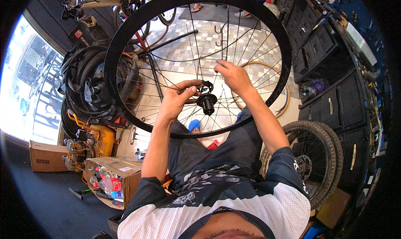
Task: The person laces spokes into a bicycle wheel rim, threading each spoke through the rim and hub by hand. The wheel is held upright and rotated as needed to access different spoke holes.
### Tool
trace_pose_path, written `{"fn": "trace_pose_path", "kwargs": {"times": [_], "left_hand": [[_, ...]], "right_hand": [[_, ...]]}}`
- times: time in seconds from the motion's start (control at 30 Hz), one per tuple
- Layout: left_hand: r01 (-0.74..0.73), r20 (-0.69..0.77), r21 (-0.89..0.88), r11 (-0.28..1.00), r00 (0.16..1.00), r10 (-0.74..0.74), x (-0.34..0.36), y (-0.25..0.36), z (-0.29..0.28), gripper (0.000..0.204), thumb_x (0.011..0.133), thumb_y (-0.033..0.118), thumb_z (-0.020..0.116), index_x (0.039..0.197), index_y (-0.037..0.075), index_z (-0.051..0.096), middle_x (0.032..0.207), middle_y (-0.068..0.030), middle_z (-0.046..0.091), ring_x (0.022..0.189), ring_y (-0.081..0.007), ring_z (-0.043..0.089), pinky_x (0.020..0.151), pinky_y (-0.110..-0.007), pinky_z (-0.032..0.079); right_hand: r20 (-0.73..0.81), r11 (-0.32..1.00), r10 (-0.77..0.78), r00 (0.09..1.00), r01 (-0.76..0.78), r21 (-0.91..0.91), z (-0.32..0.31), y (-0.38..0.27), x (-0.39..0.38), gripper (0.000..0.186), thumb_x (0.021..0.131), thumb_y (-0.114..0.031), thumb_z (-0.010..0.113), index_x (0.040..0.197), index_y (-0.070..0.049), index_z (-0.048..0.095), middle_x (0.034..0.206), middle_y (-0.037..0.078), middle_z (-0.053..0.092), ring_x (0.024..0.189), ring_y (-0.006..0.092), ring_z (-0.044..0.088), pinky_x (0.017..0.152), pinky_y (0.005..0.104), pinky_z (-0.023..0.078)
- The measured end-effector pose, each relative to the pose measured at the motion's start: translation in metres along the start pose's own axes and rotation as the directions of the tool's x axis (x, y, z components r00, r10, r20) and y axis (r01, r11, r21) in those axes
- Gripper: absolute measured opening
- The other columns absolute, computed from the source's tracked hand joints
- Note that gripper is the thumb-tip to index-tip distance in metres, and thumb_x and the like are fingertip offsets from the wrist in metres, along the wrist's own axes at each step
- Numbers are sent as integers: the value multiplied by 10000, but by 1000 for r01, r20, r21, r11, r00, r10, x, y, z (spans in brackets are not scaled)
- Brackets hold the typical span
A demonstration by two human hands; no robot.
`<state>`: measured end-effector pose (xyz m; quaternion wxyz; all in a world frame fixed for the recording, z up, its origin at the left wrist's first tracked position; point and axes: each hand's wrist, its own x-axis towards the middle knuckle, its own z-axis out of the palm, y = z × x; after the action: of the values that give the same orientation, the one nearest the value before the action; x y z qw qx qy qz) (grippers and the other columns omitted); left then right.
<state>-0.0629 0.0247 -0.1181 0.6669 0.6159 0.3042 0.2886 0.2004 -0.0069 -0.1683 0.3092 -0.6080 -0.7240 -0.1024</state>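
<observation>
A black bicycle wheel rim (282, 51) fills the upper middle, with thin spokes radiating around a black hub (209, 103); some spokes hang loosely below it. My left hand (177, 99) is closed on the hub's upper end, thumb and fingers pressed against it. Above and right of the hub, my right hand (234, 78) has its fingertips pinched at a thin spoke; their exact grip is too small to make out. The wheel's lower edge crosses in front of my dark-trousered legs.
Bicycles (96, 3) and another person's sandaled foot (196, 7) are behind. Piled tires (83, 80), a yellow compressor (100, 143) and a box of bottles (129, 172) stand left. Dark drawers (342, 92) and knobby wheels (321, 159) line the right.
</observation>
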Motion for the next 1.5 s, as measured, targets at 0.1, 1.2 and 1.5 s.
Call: {"fn": "trace_pose_path", "kwargs": {"times": [0.1, 1.2, 1.5], "left_hand": [[2, -5, 2, 1000, 1000, -2, 0, 0, 0, 341, 1012, 198, 665, 1295, 10, 689, 1207, -82, 739, 994, -151, 711, 828, -297, 580], [-15, 2, -39, 999, 1000, 15, -1, -5, -1, 314, 1005, 175, 669, 1273, 13, 697, 1209, -76, 732, 992, -152, 709, 833, -329, 594], [-7, 0, -25, 1000, 1000, 7, 1, -4, -1, 299, 1010, 185, 668, 1262, 26, 700, 1179, -62, 742, 982, -140, 711, 811, -307, 585]], "right_hand": [[51, 1000, 19, 998, -18, -22, 1, -3, 7, 279, 874, -1, 536, 1098, -141, 628, 1326, 119, 679, 1097, 359, 700, 847, 448, 600], [134, 931, -113, 985, 58, 360, -14, -27, -12, 373, 904, -8, 616, 1265, -90, 662, 1203, 151, 714, 1045, 368, 707, 896, 435, 589], [55, 916, -142, 988, 110, 385, -49, -69, -49, 496, 861, -21, 670, 1331, -170, 626, 1210, 165, 712, 1004, 355, 729, 846, 423, 609]]}}
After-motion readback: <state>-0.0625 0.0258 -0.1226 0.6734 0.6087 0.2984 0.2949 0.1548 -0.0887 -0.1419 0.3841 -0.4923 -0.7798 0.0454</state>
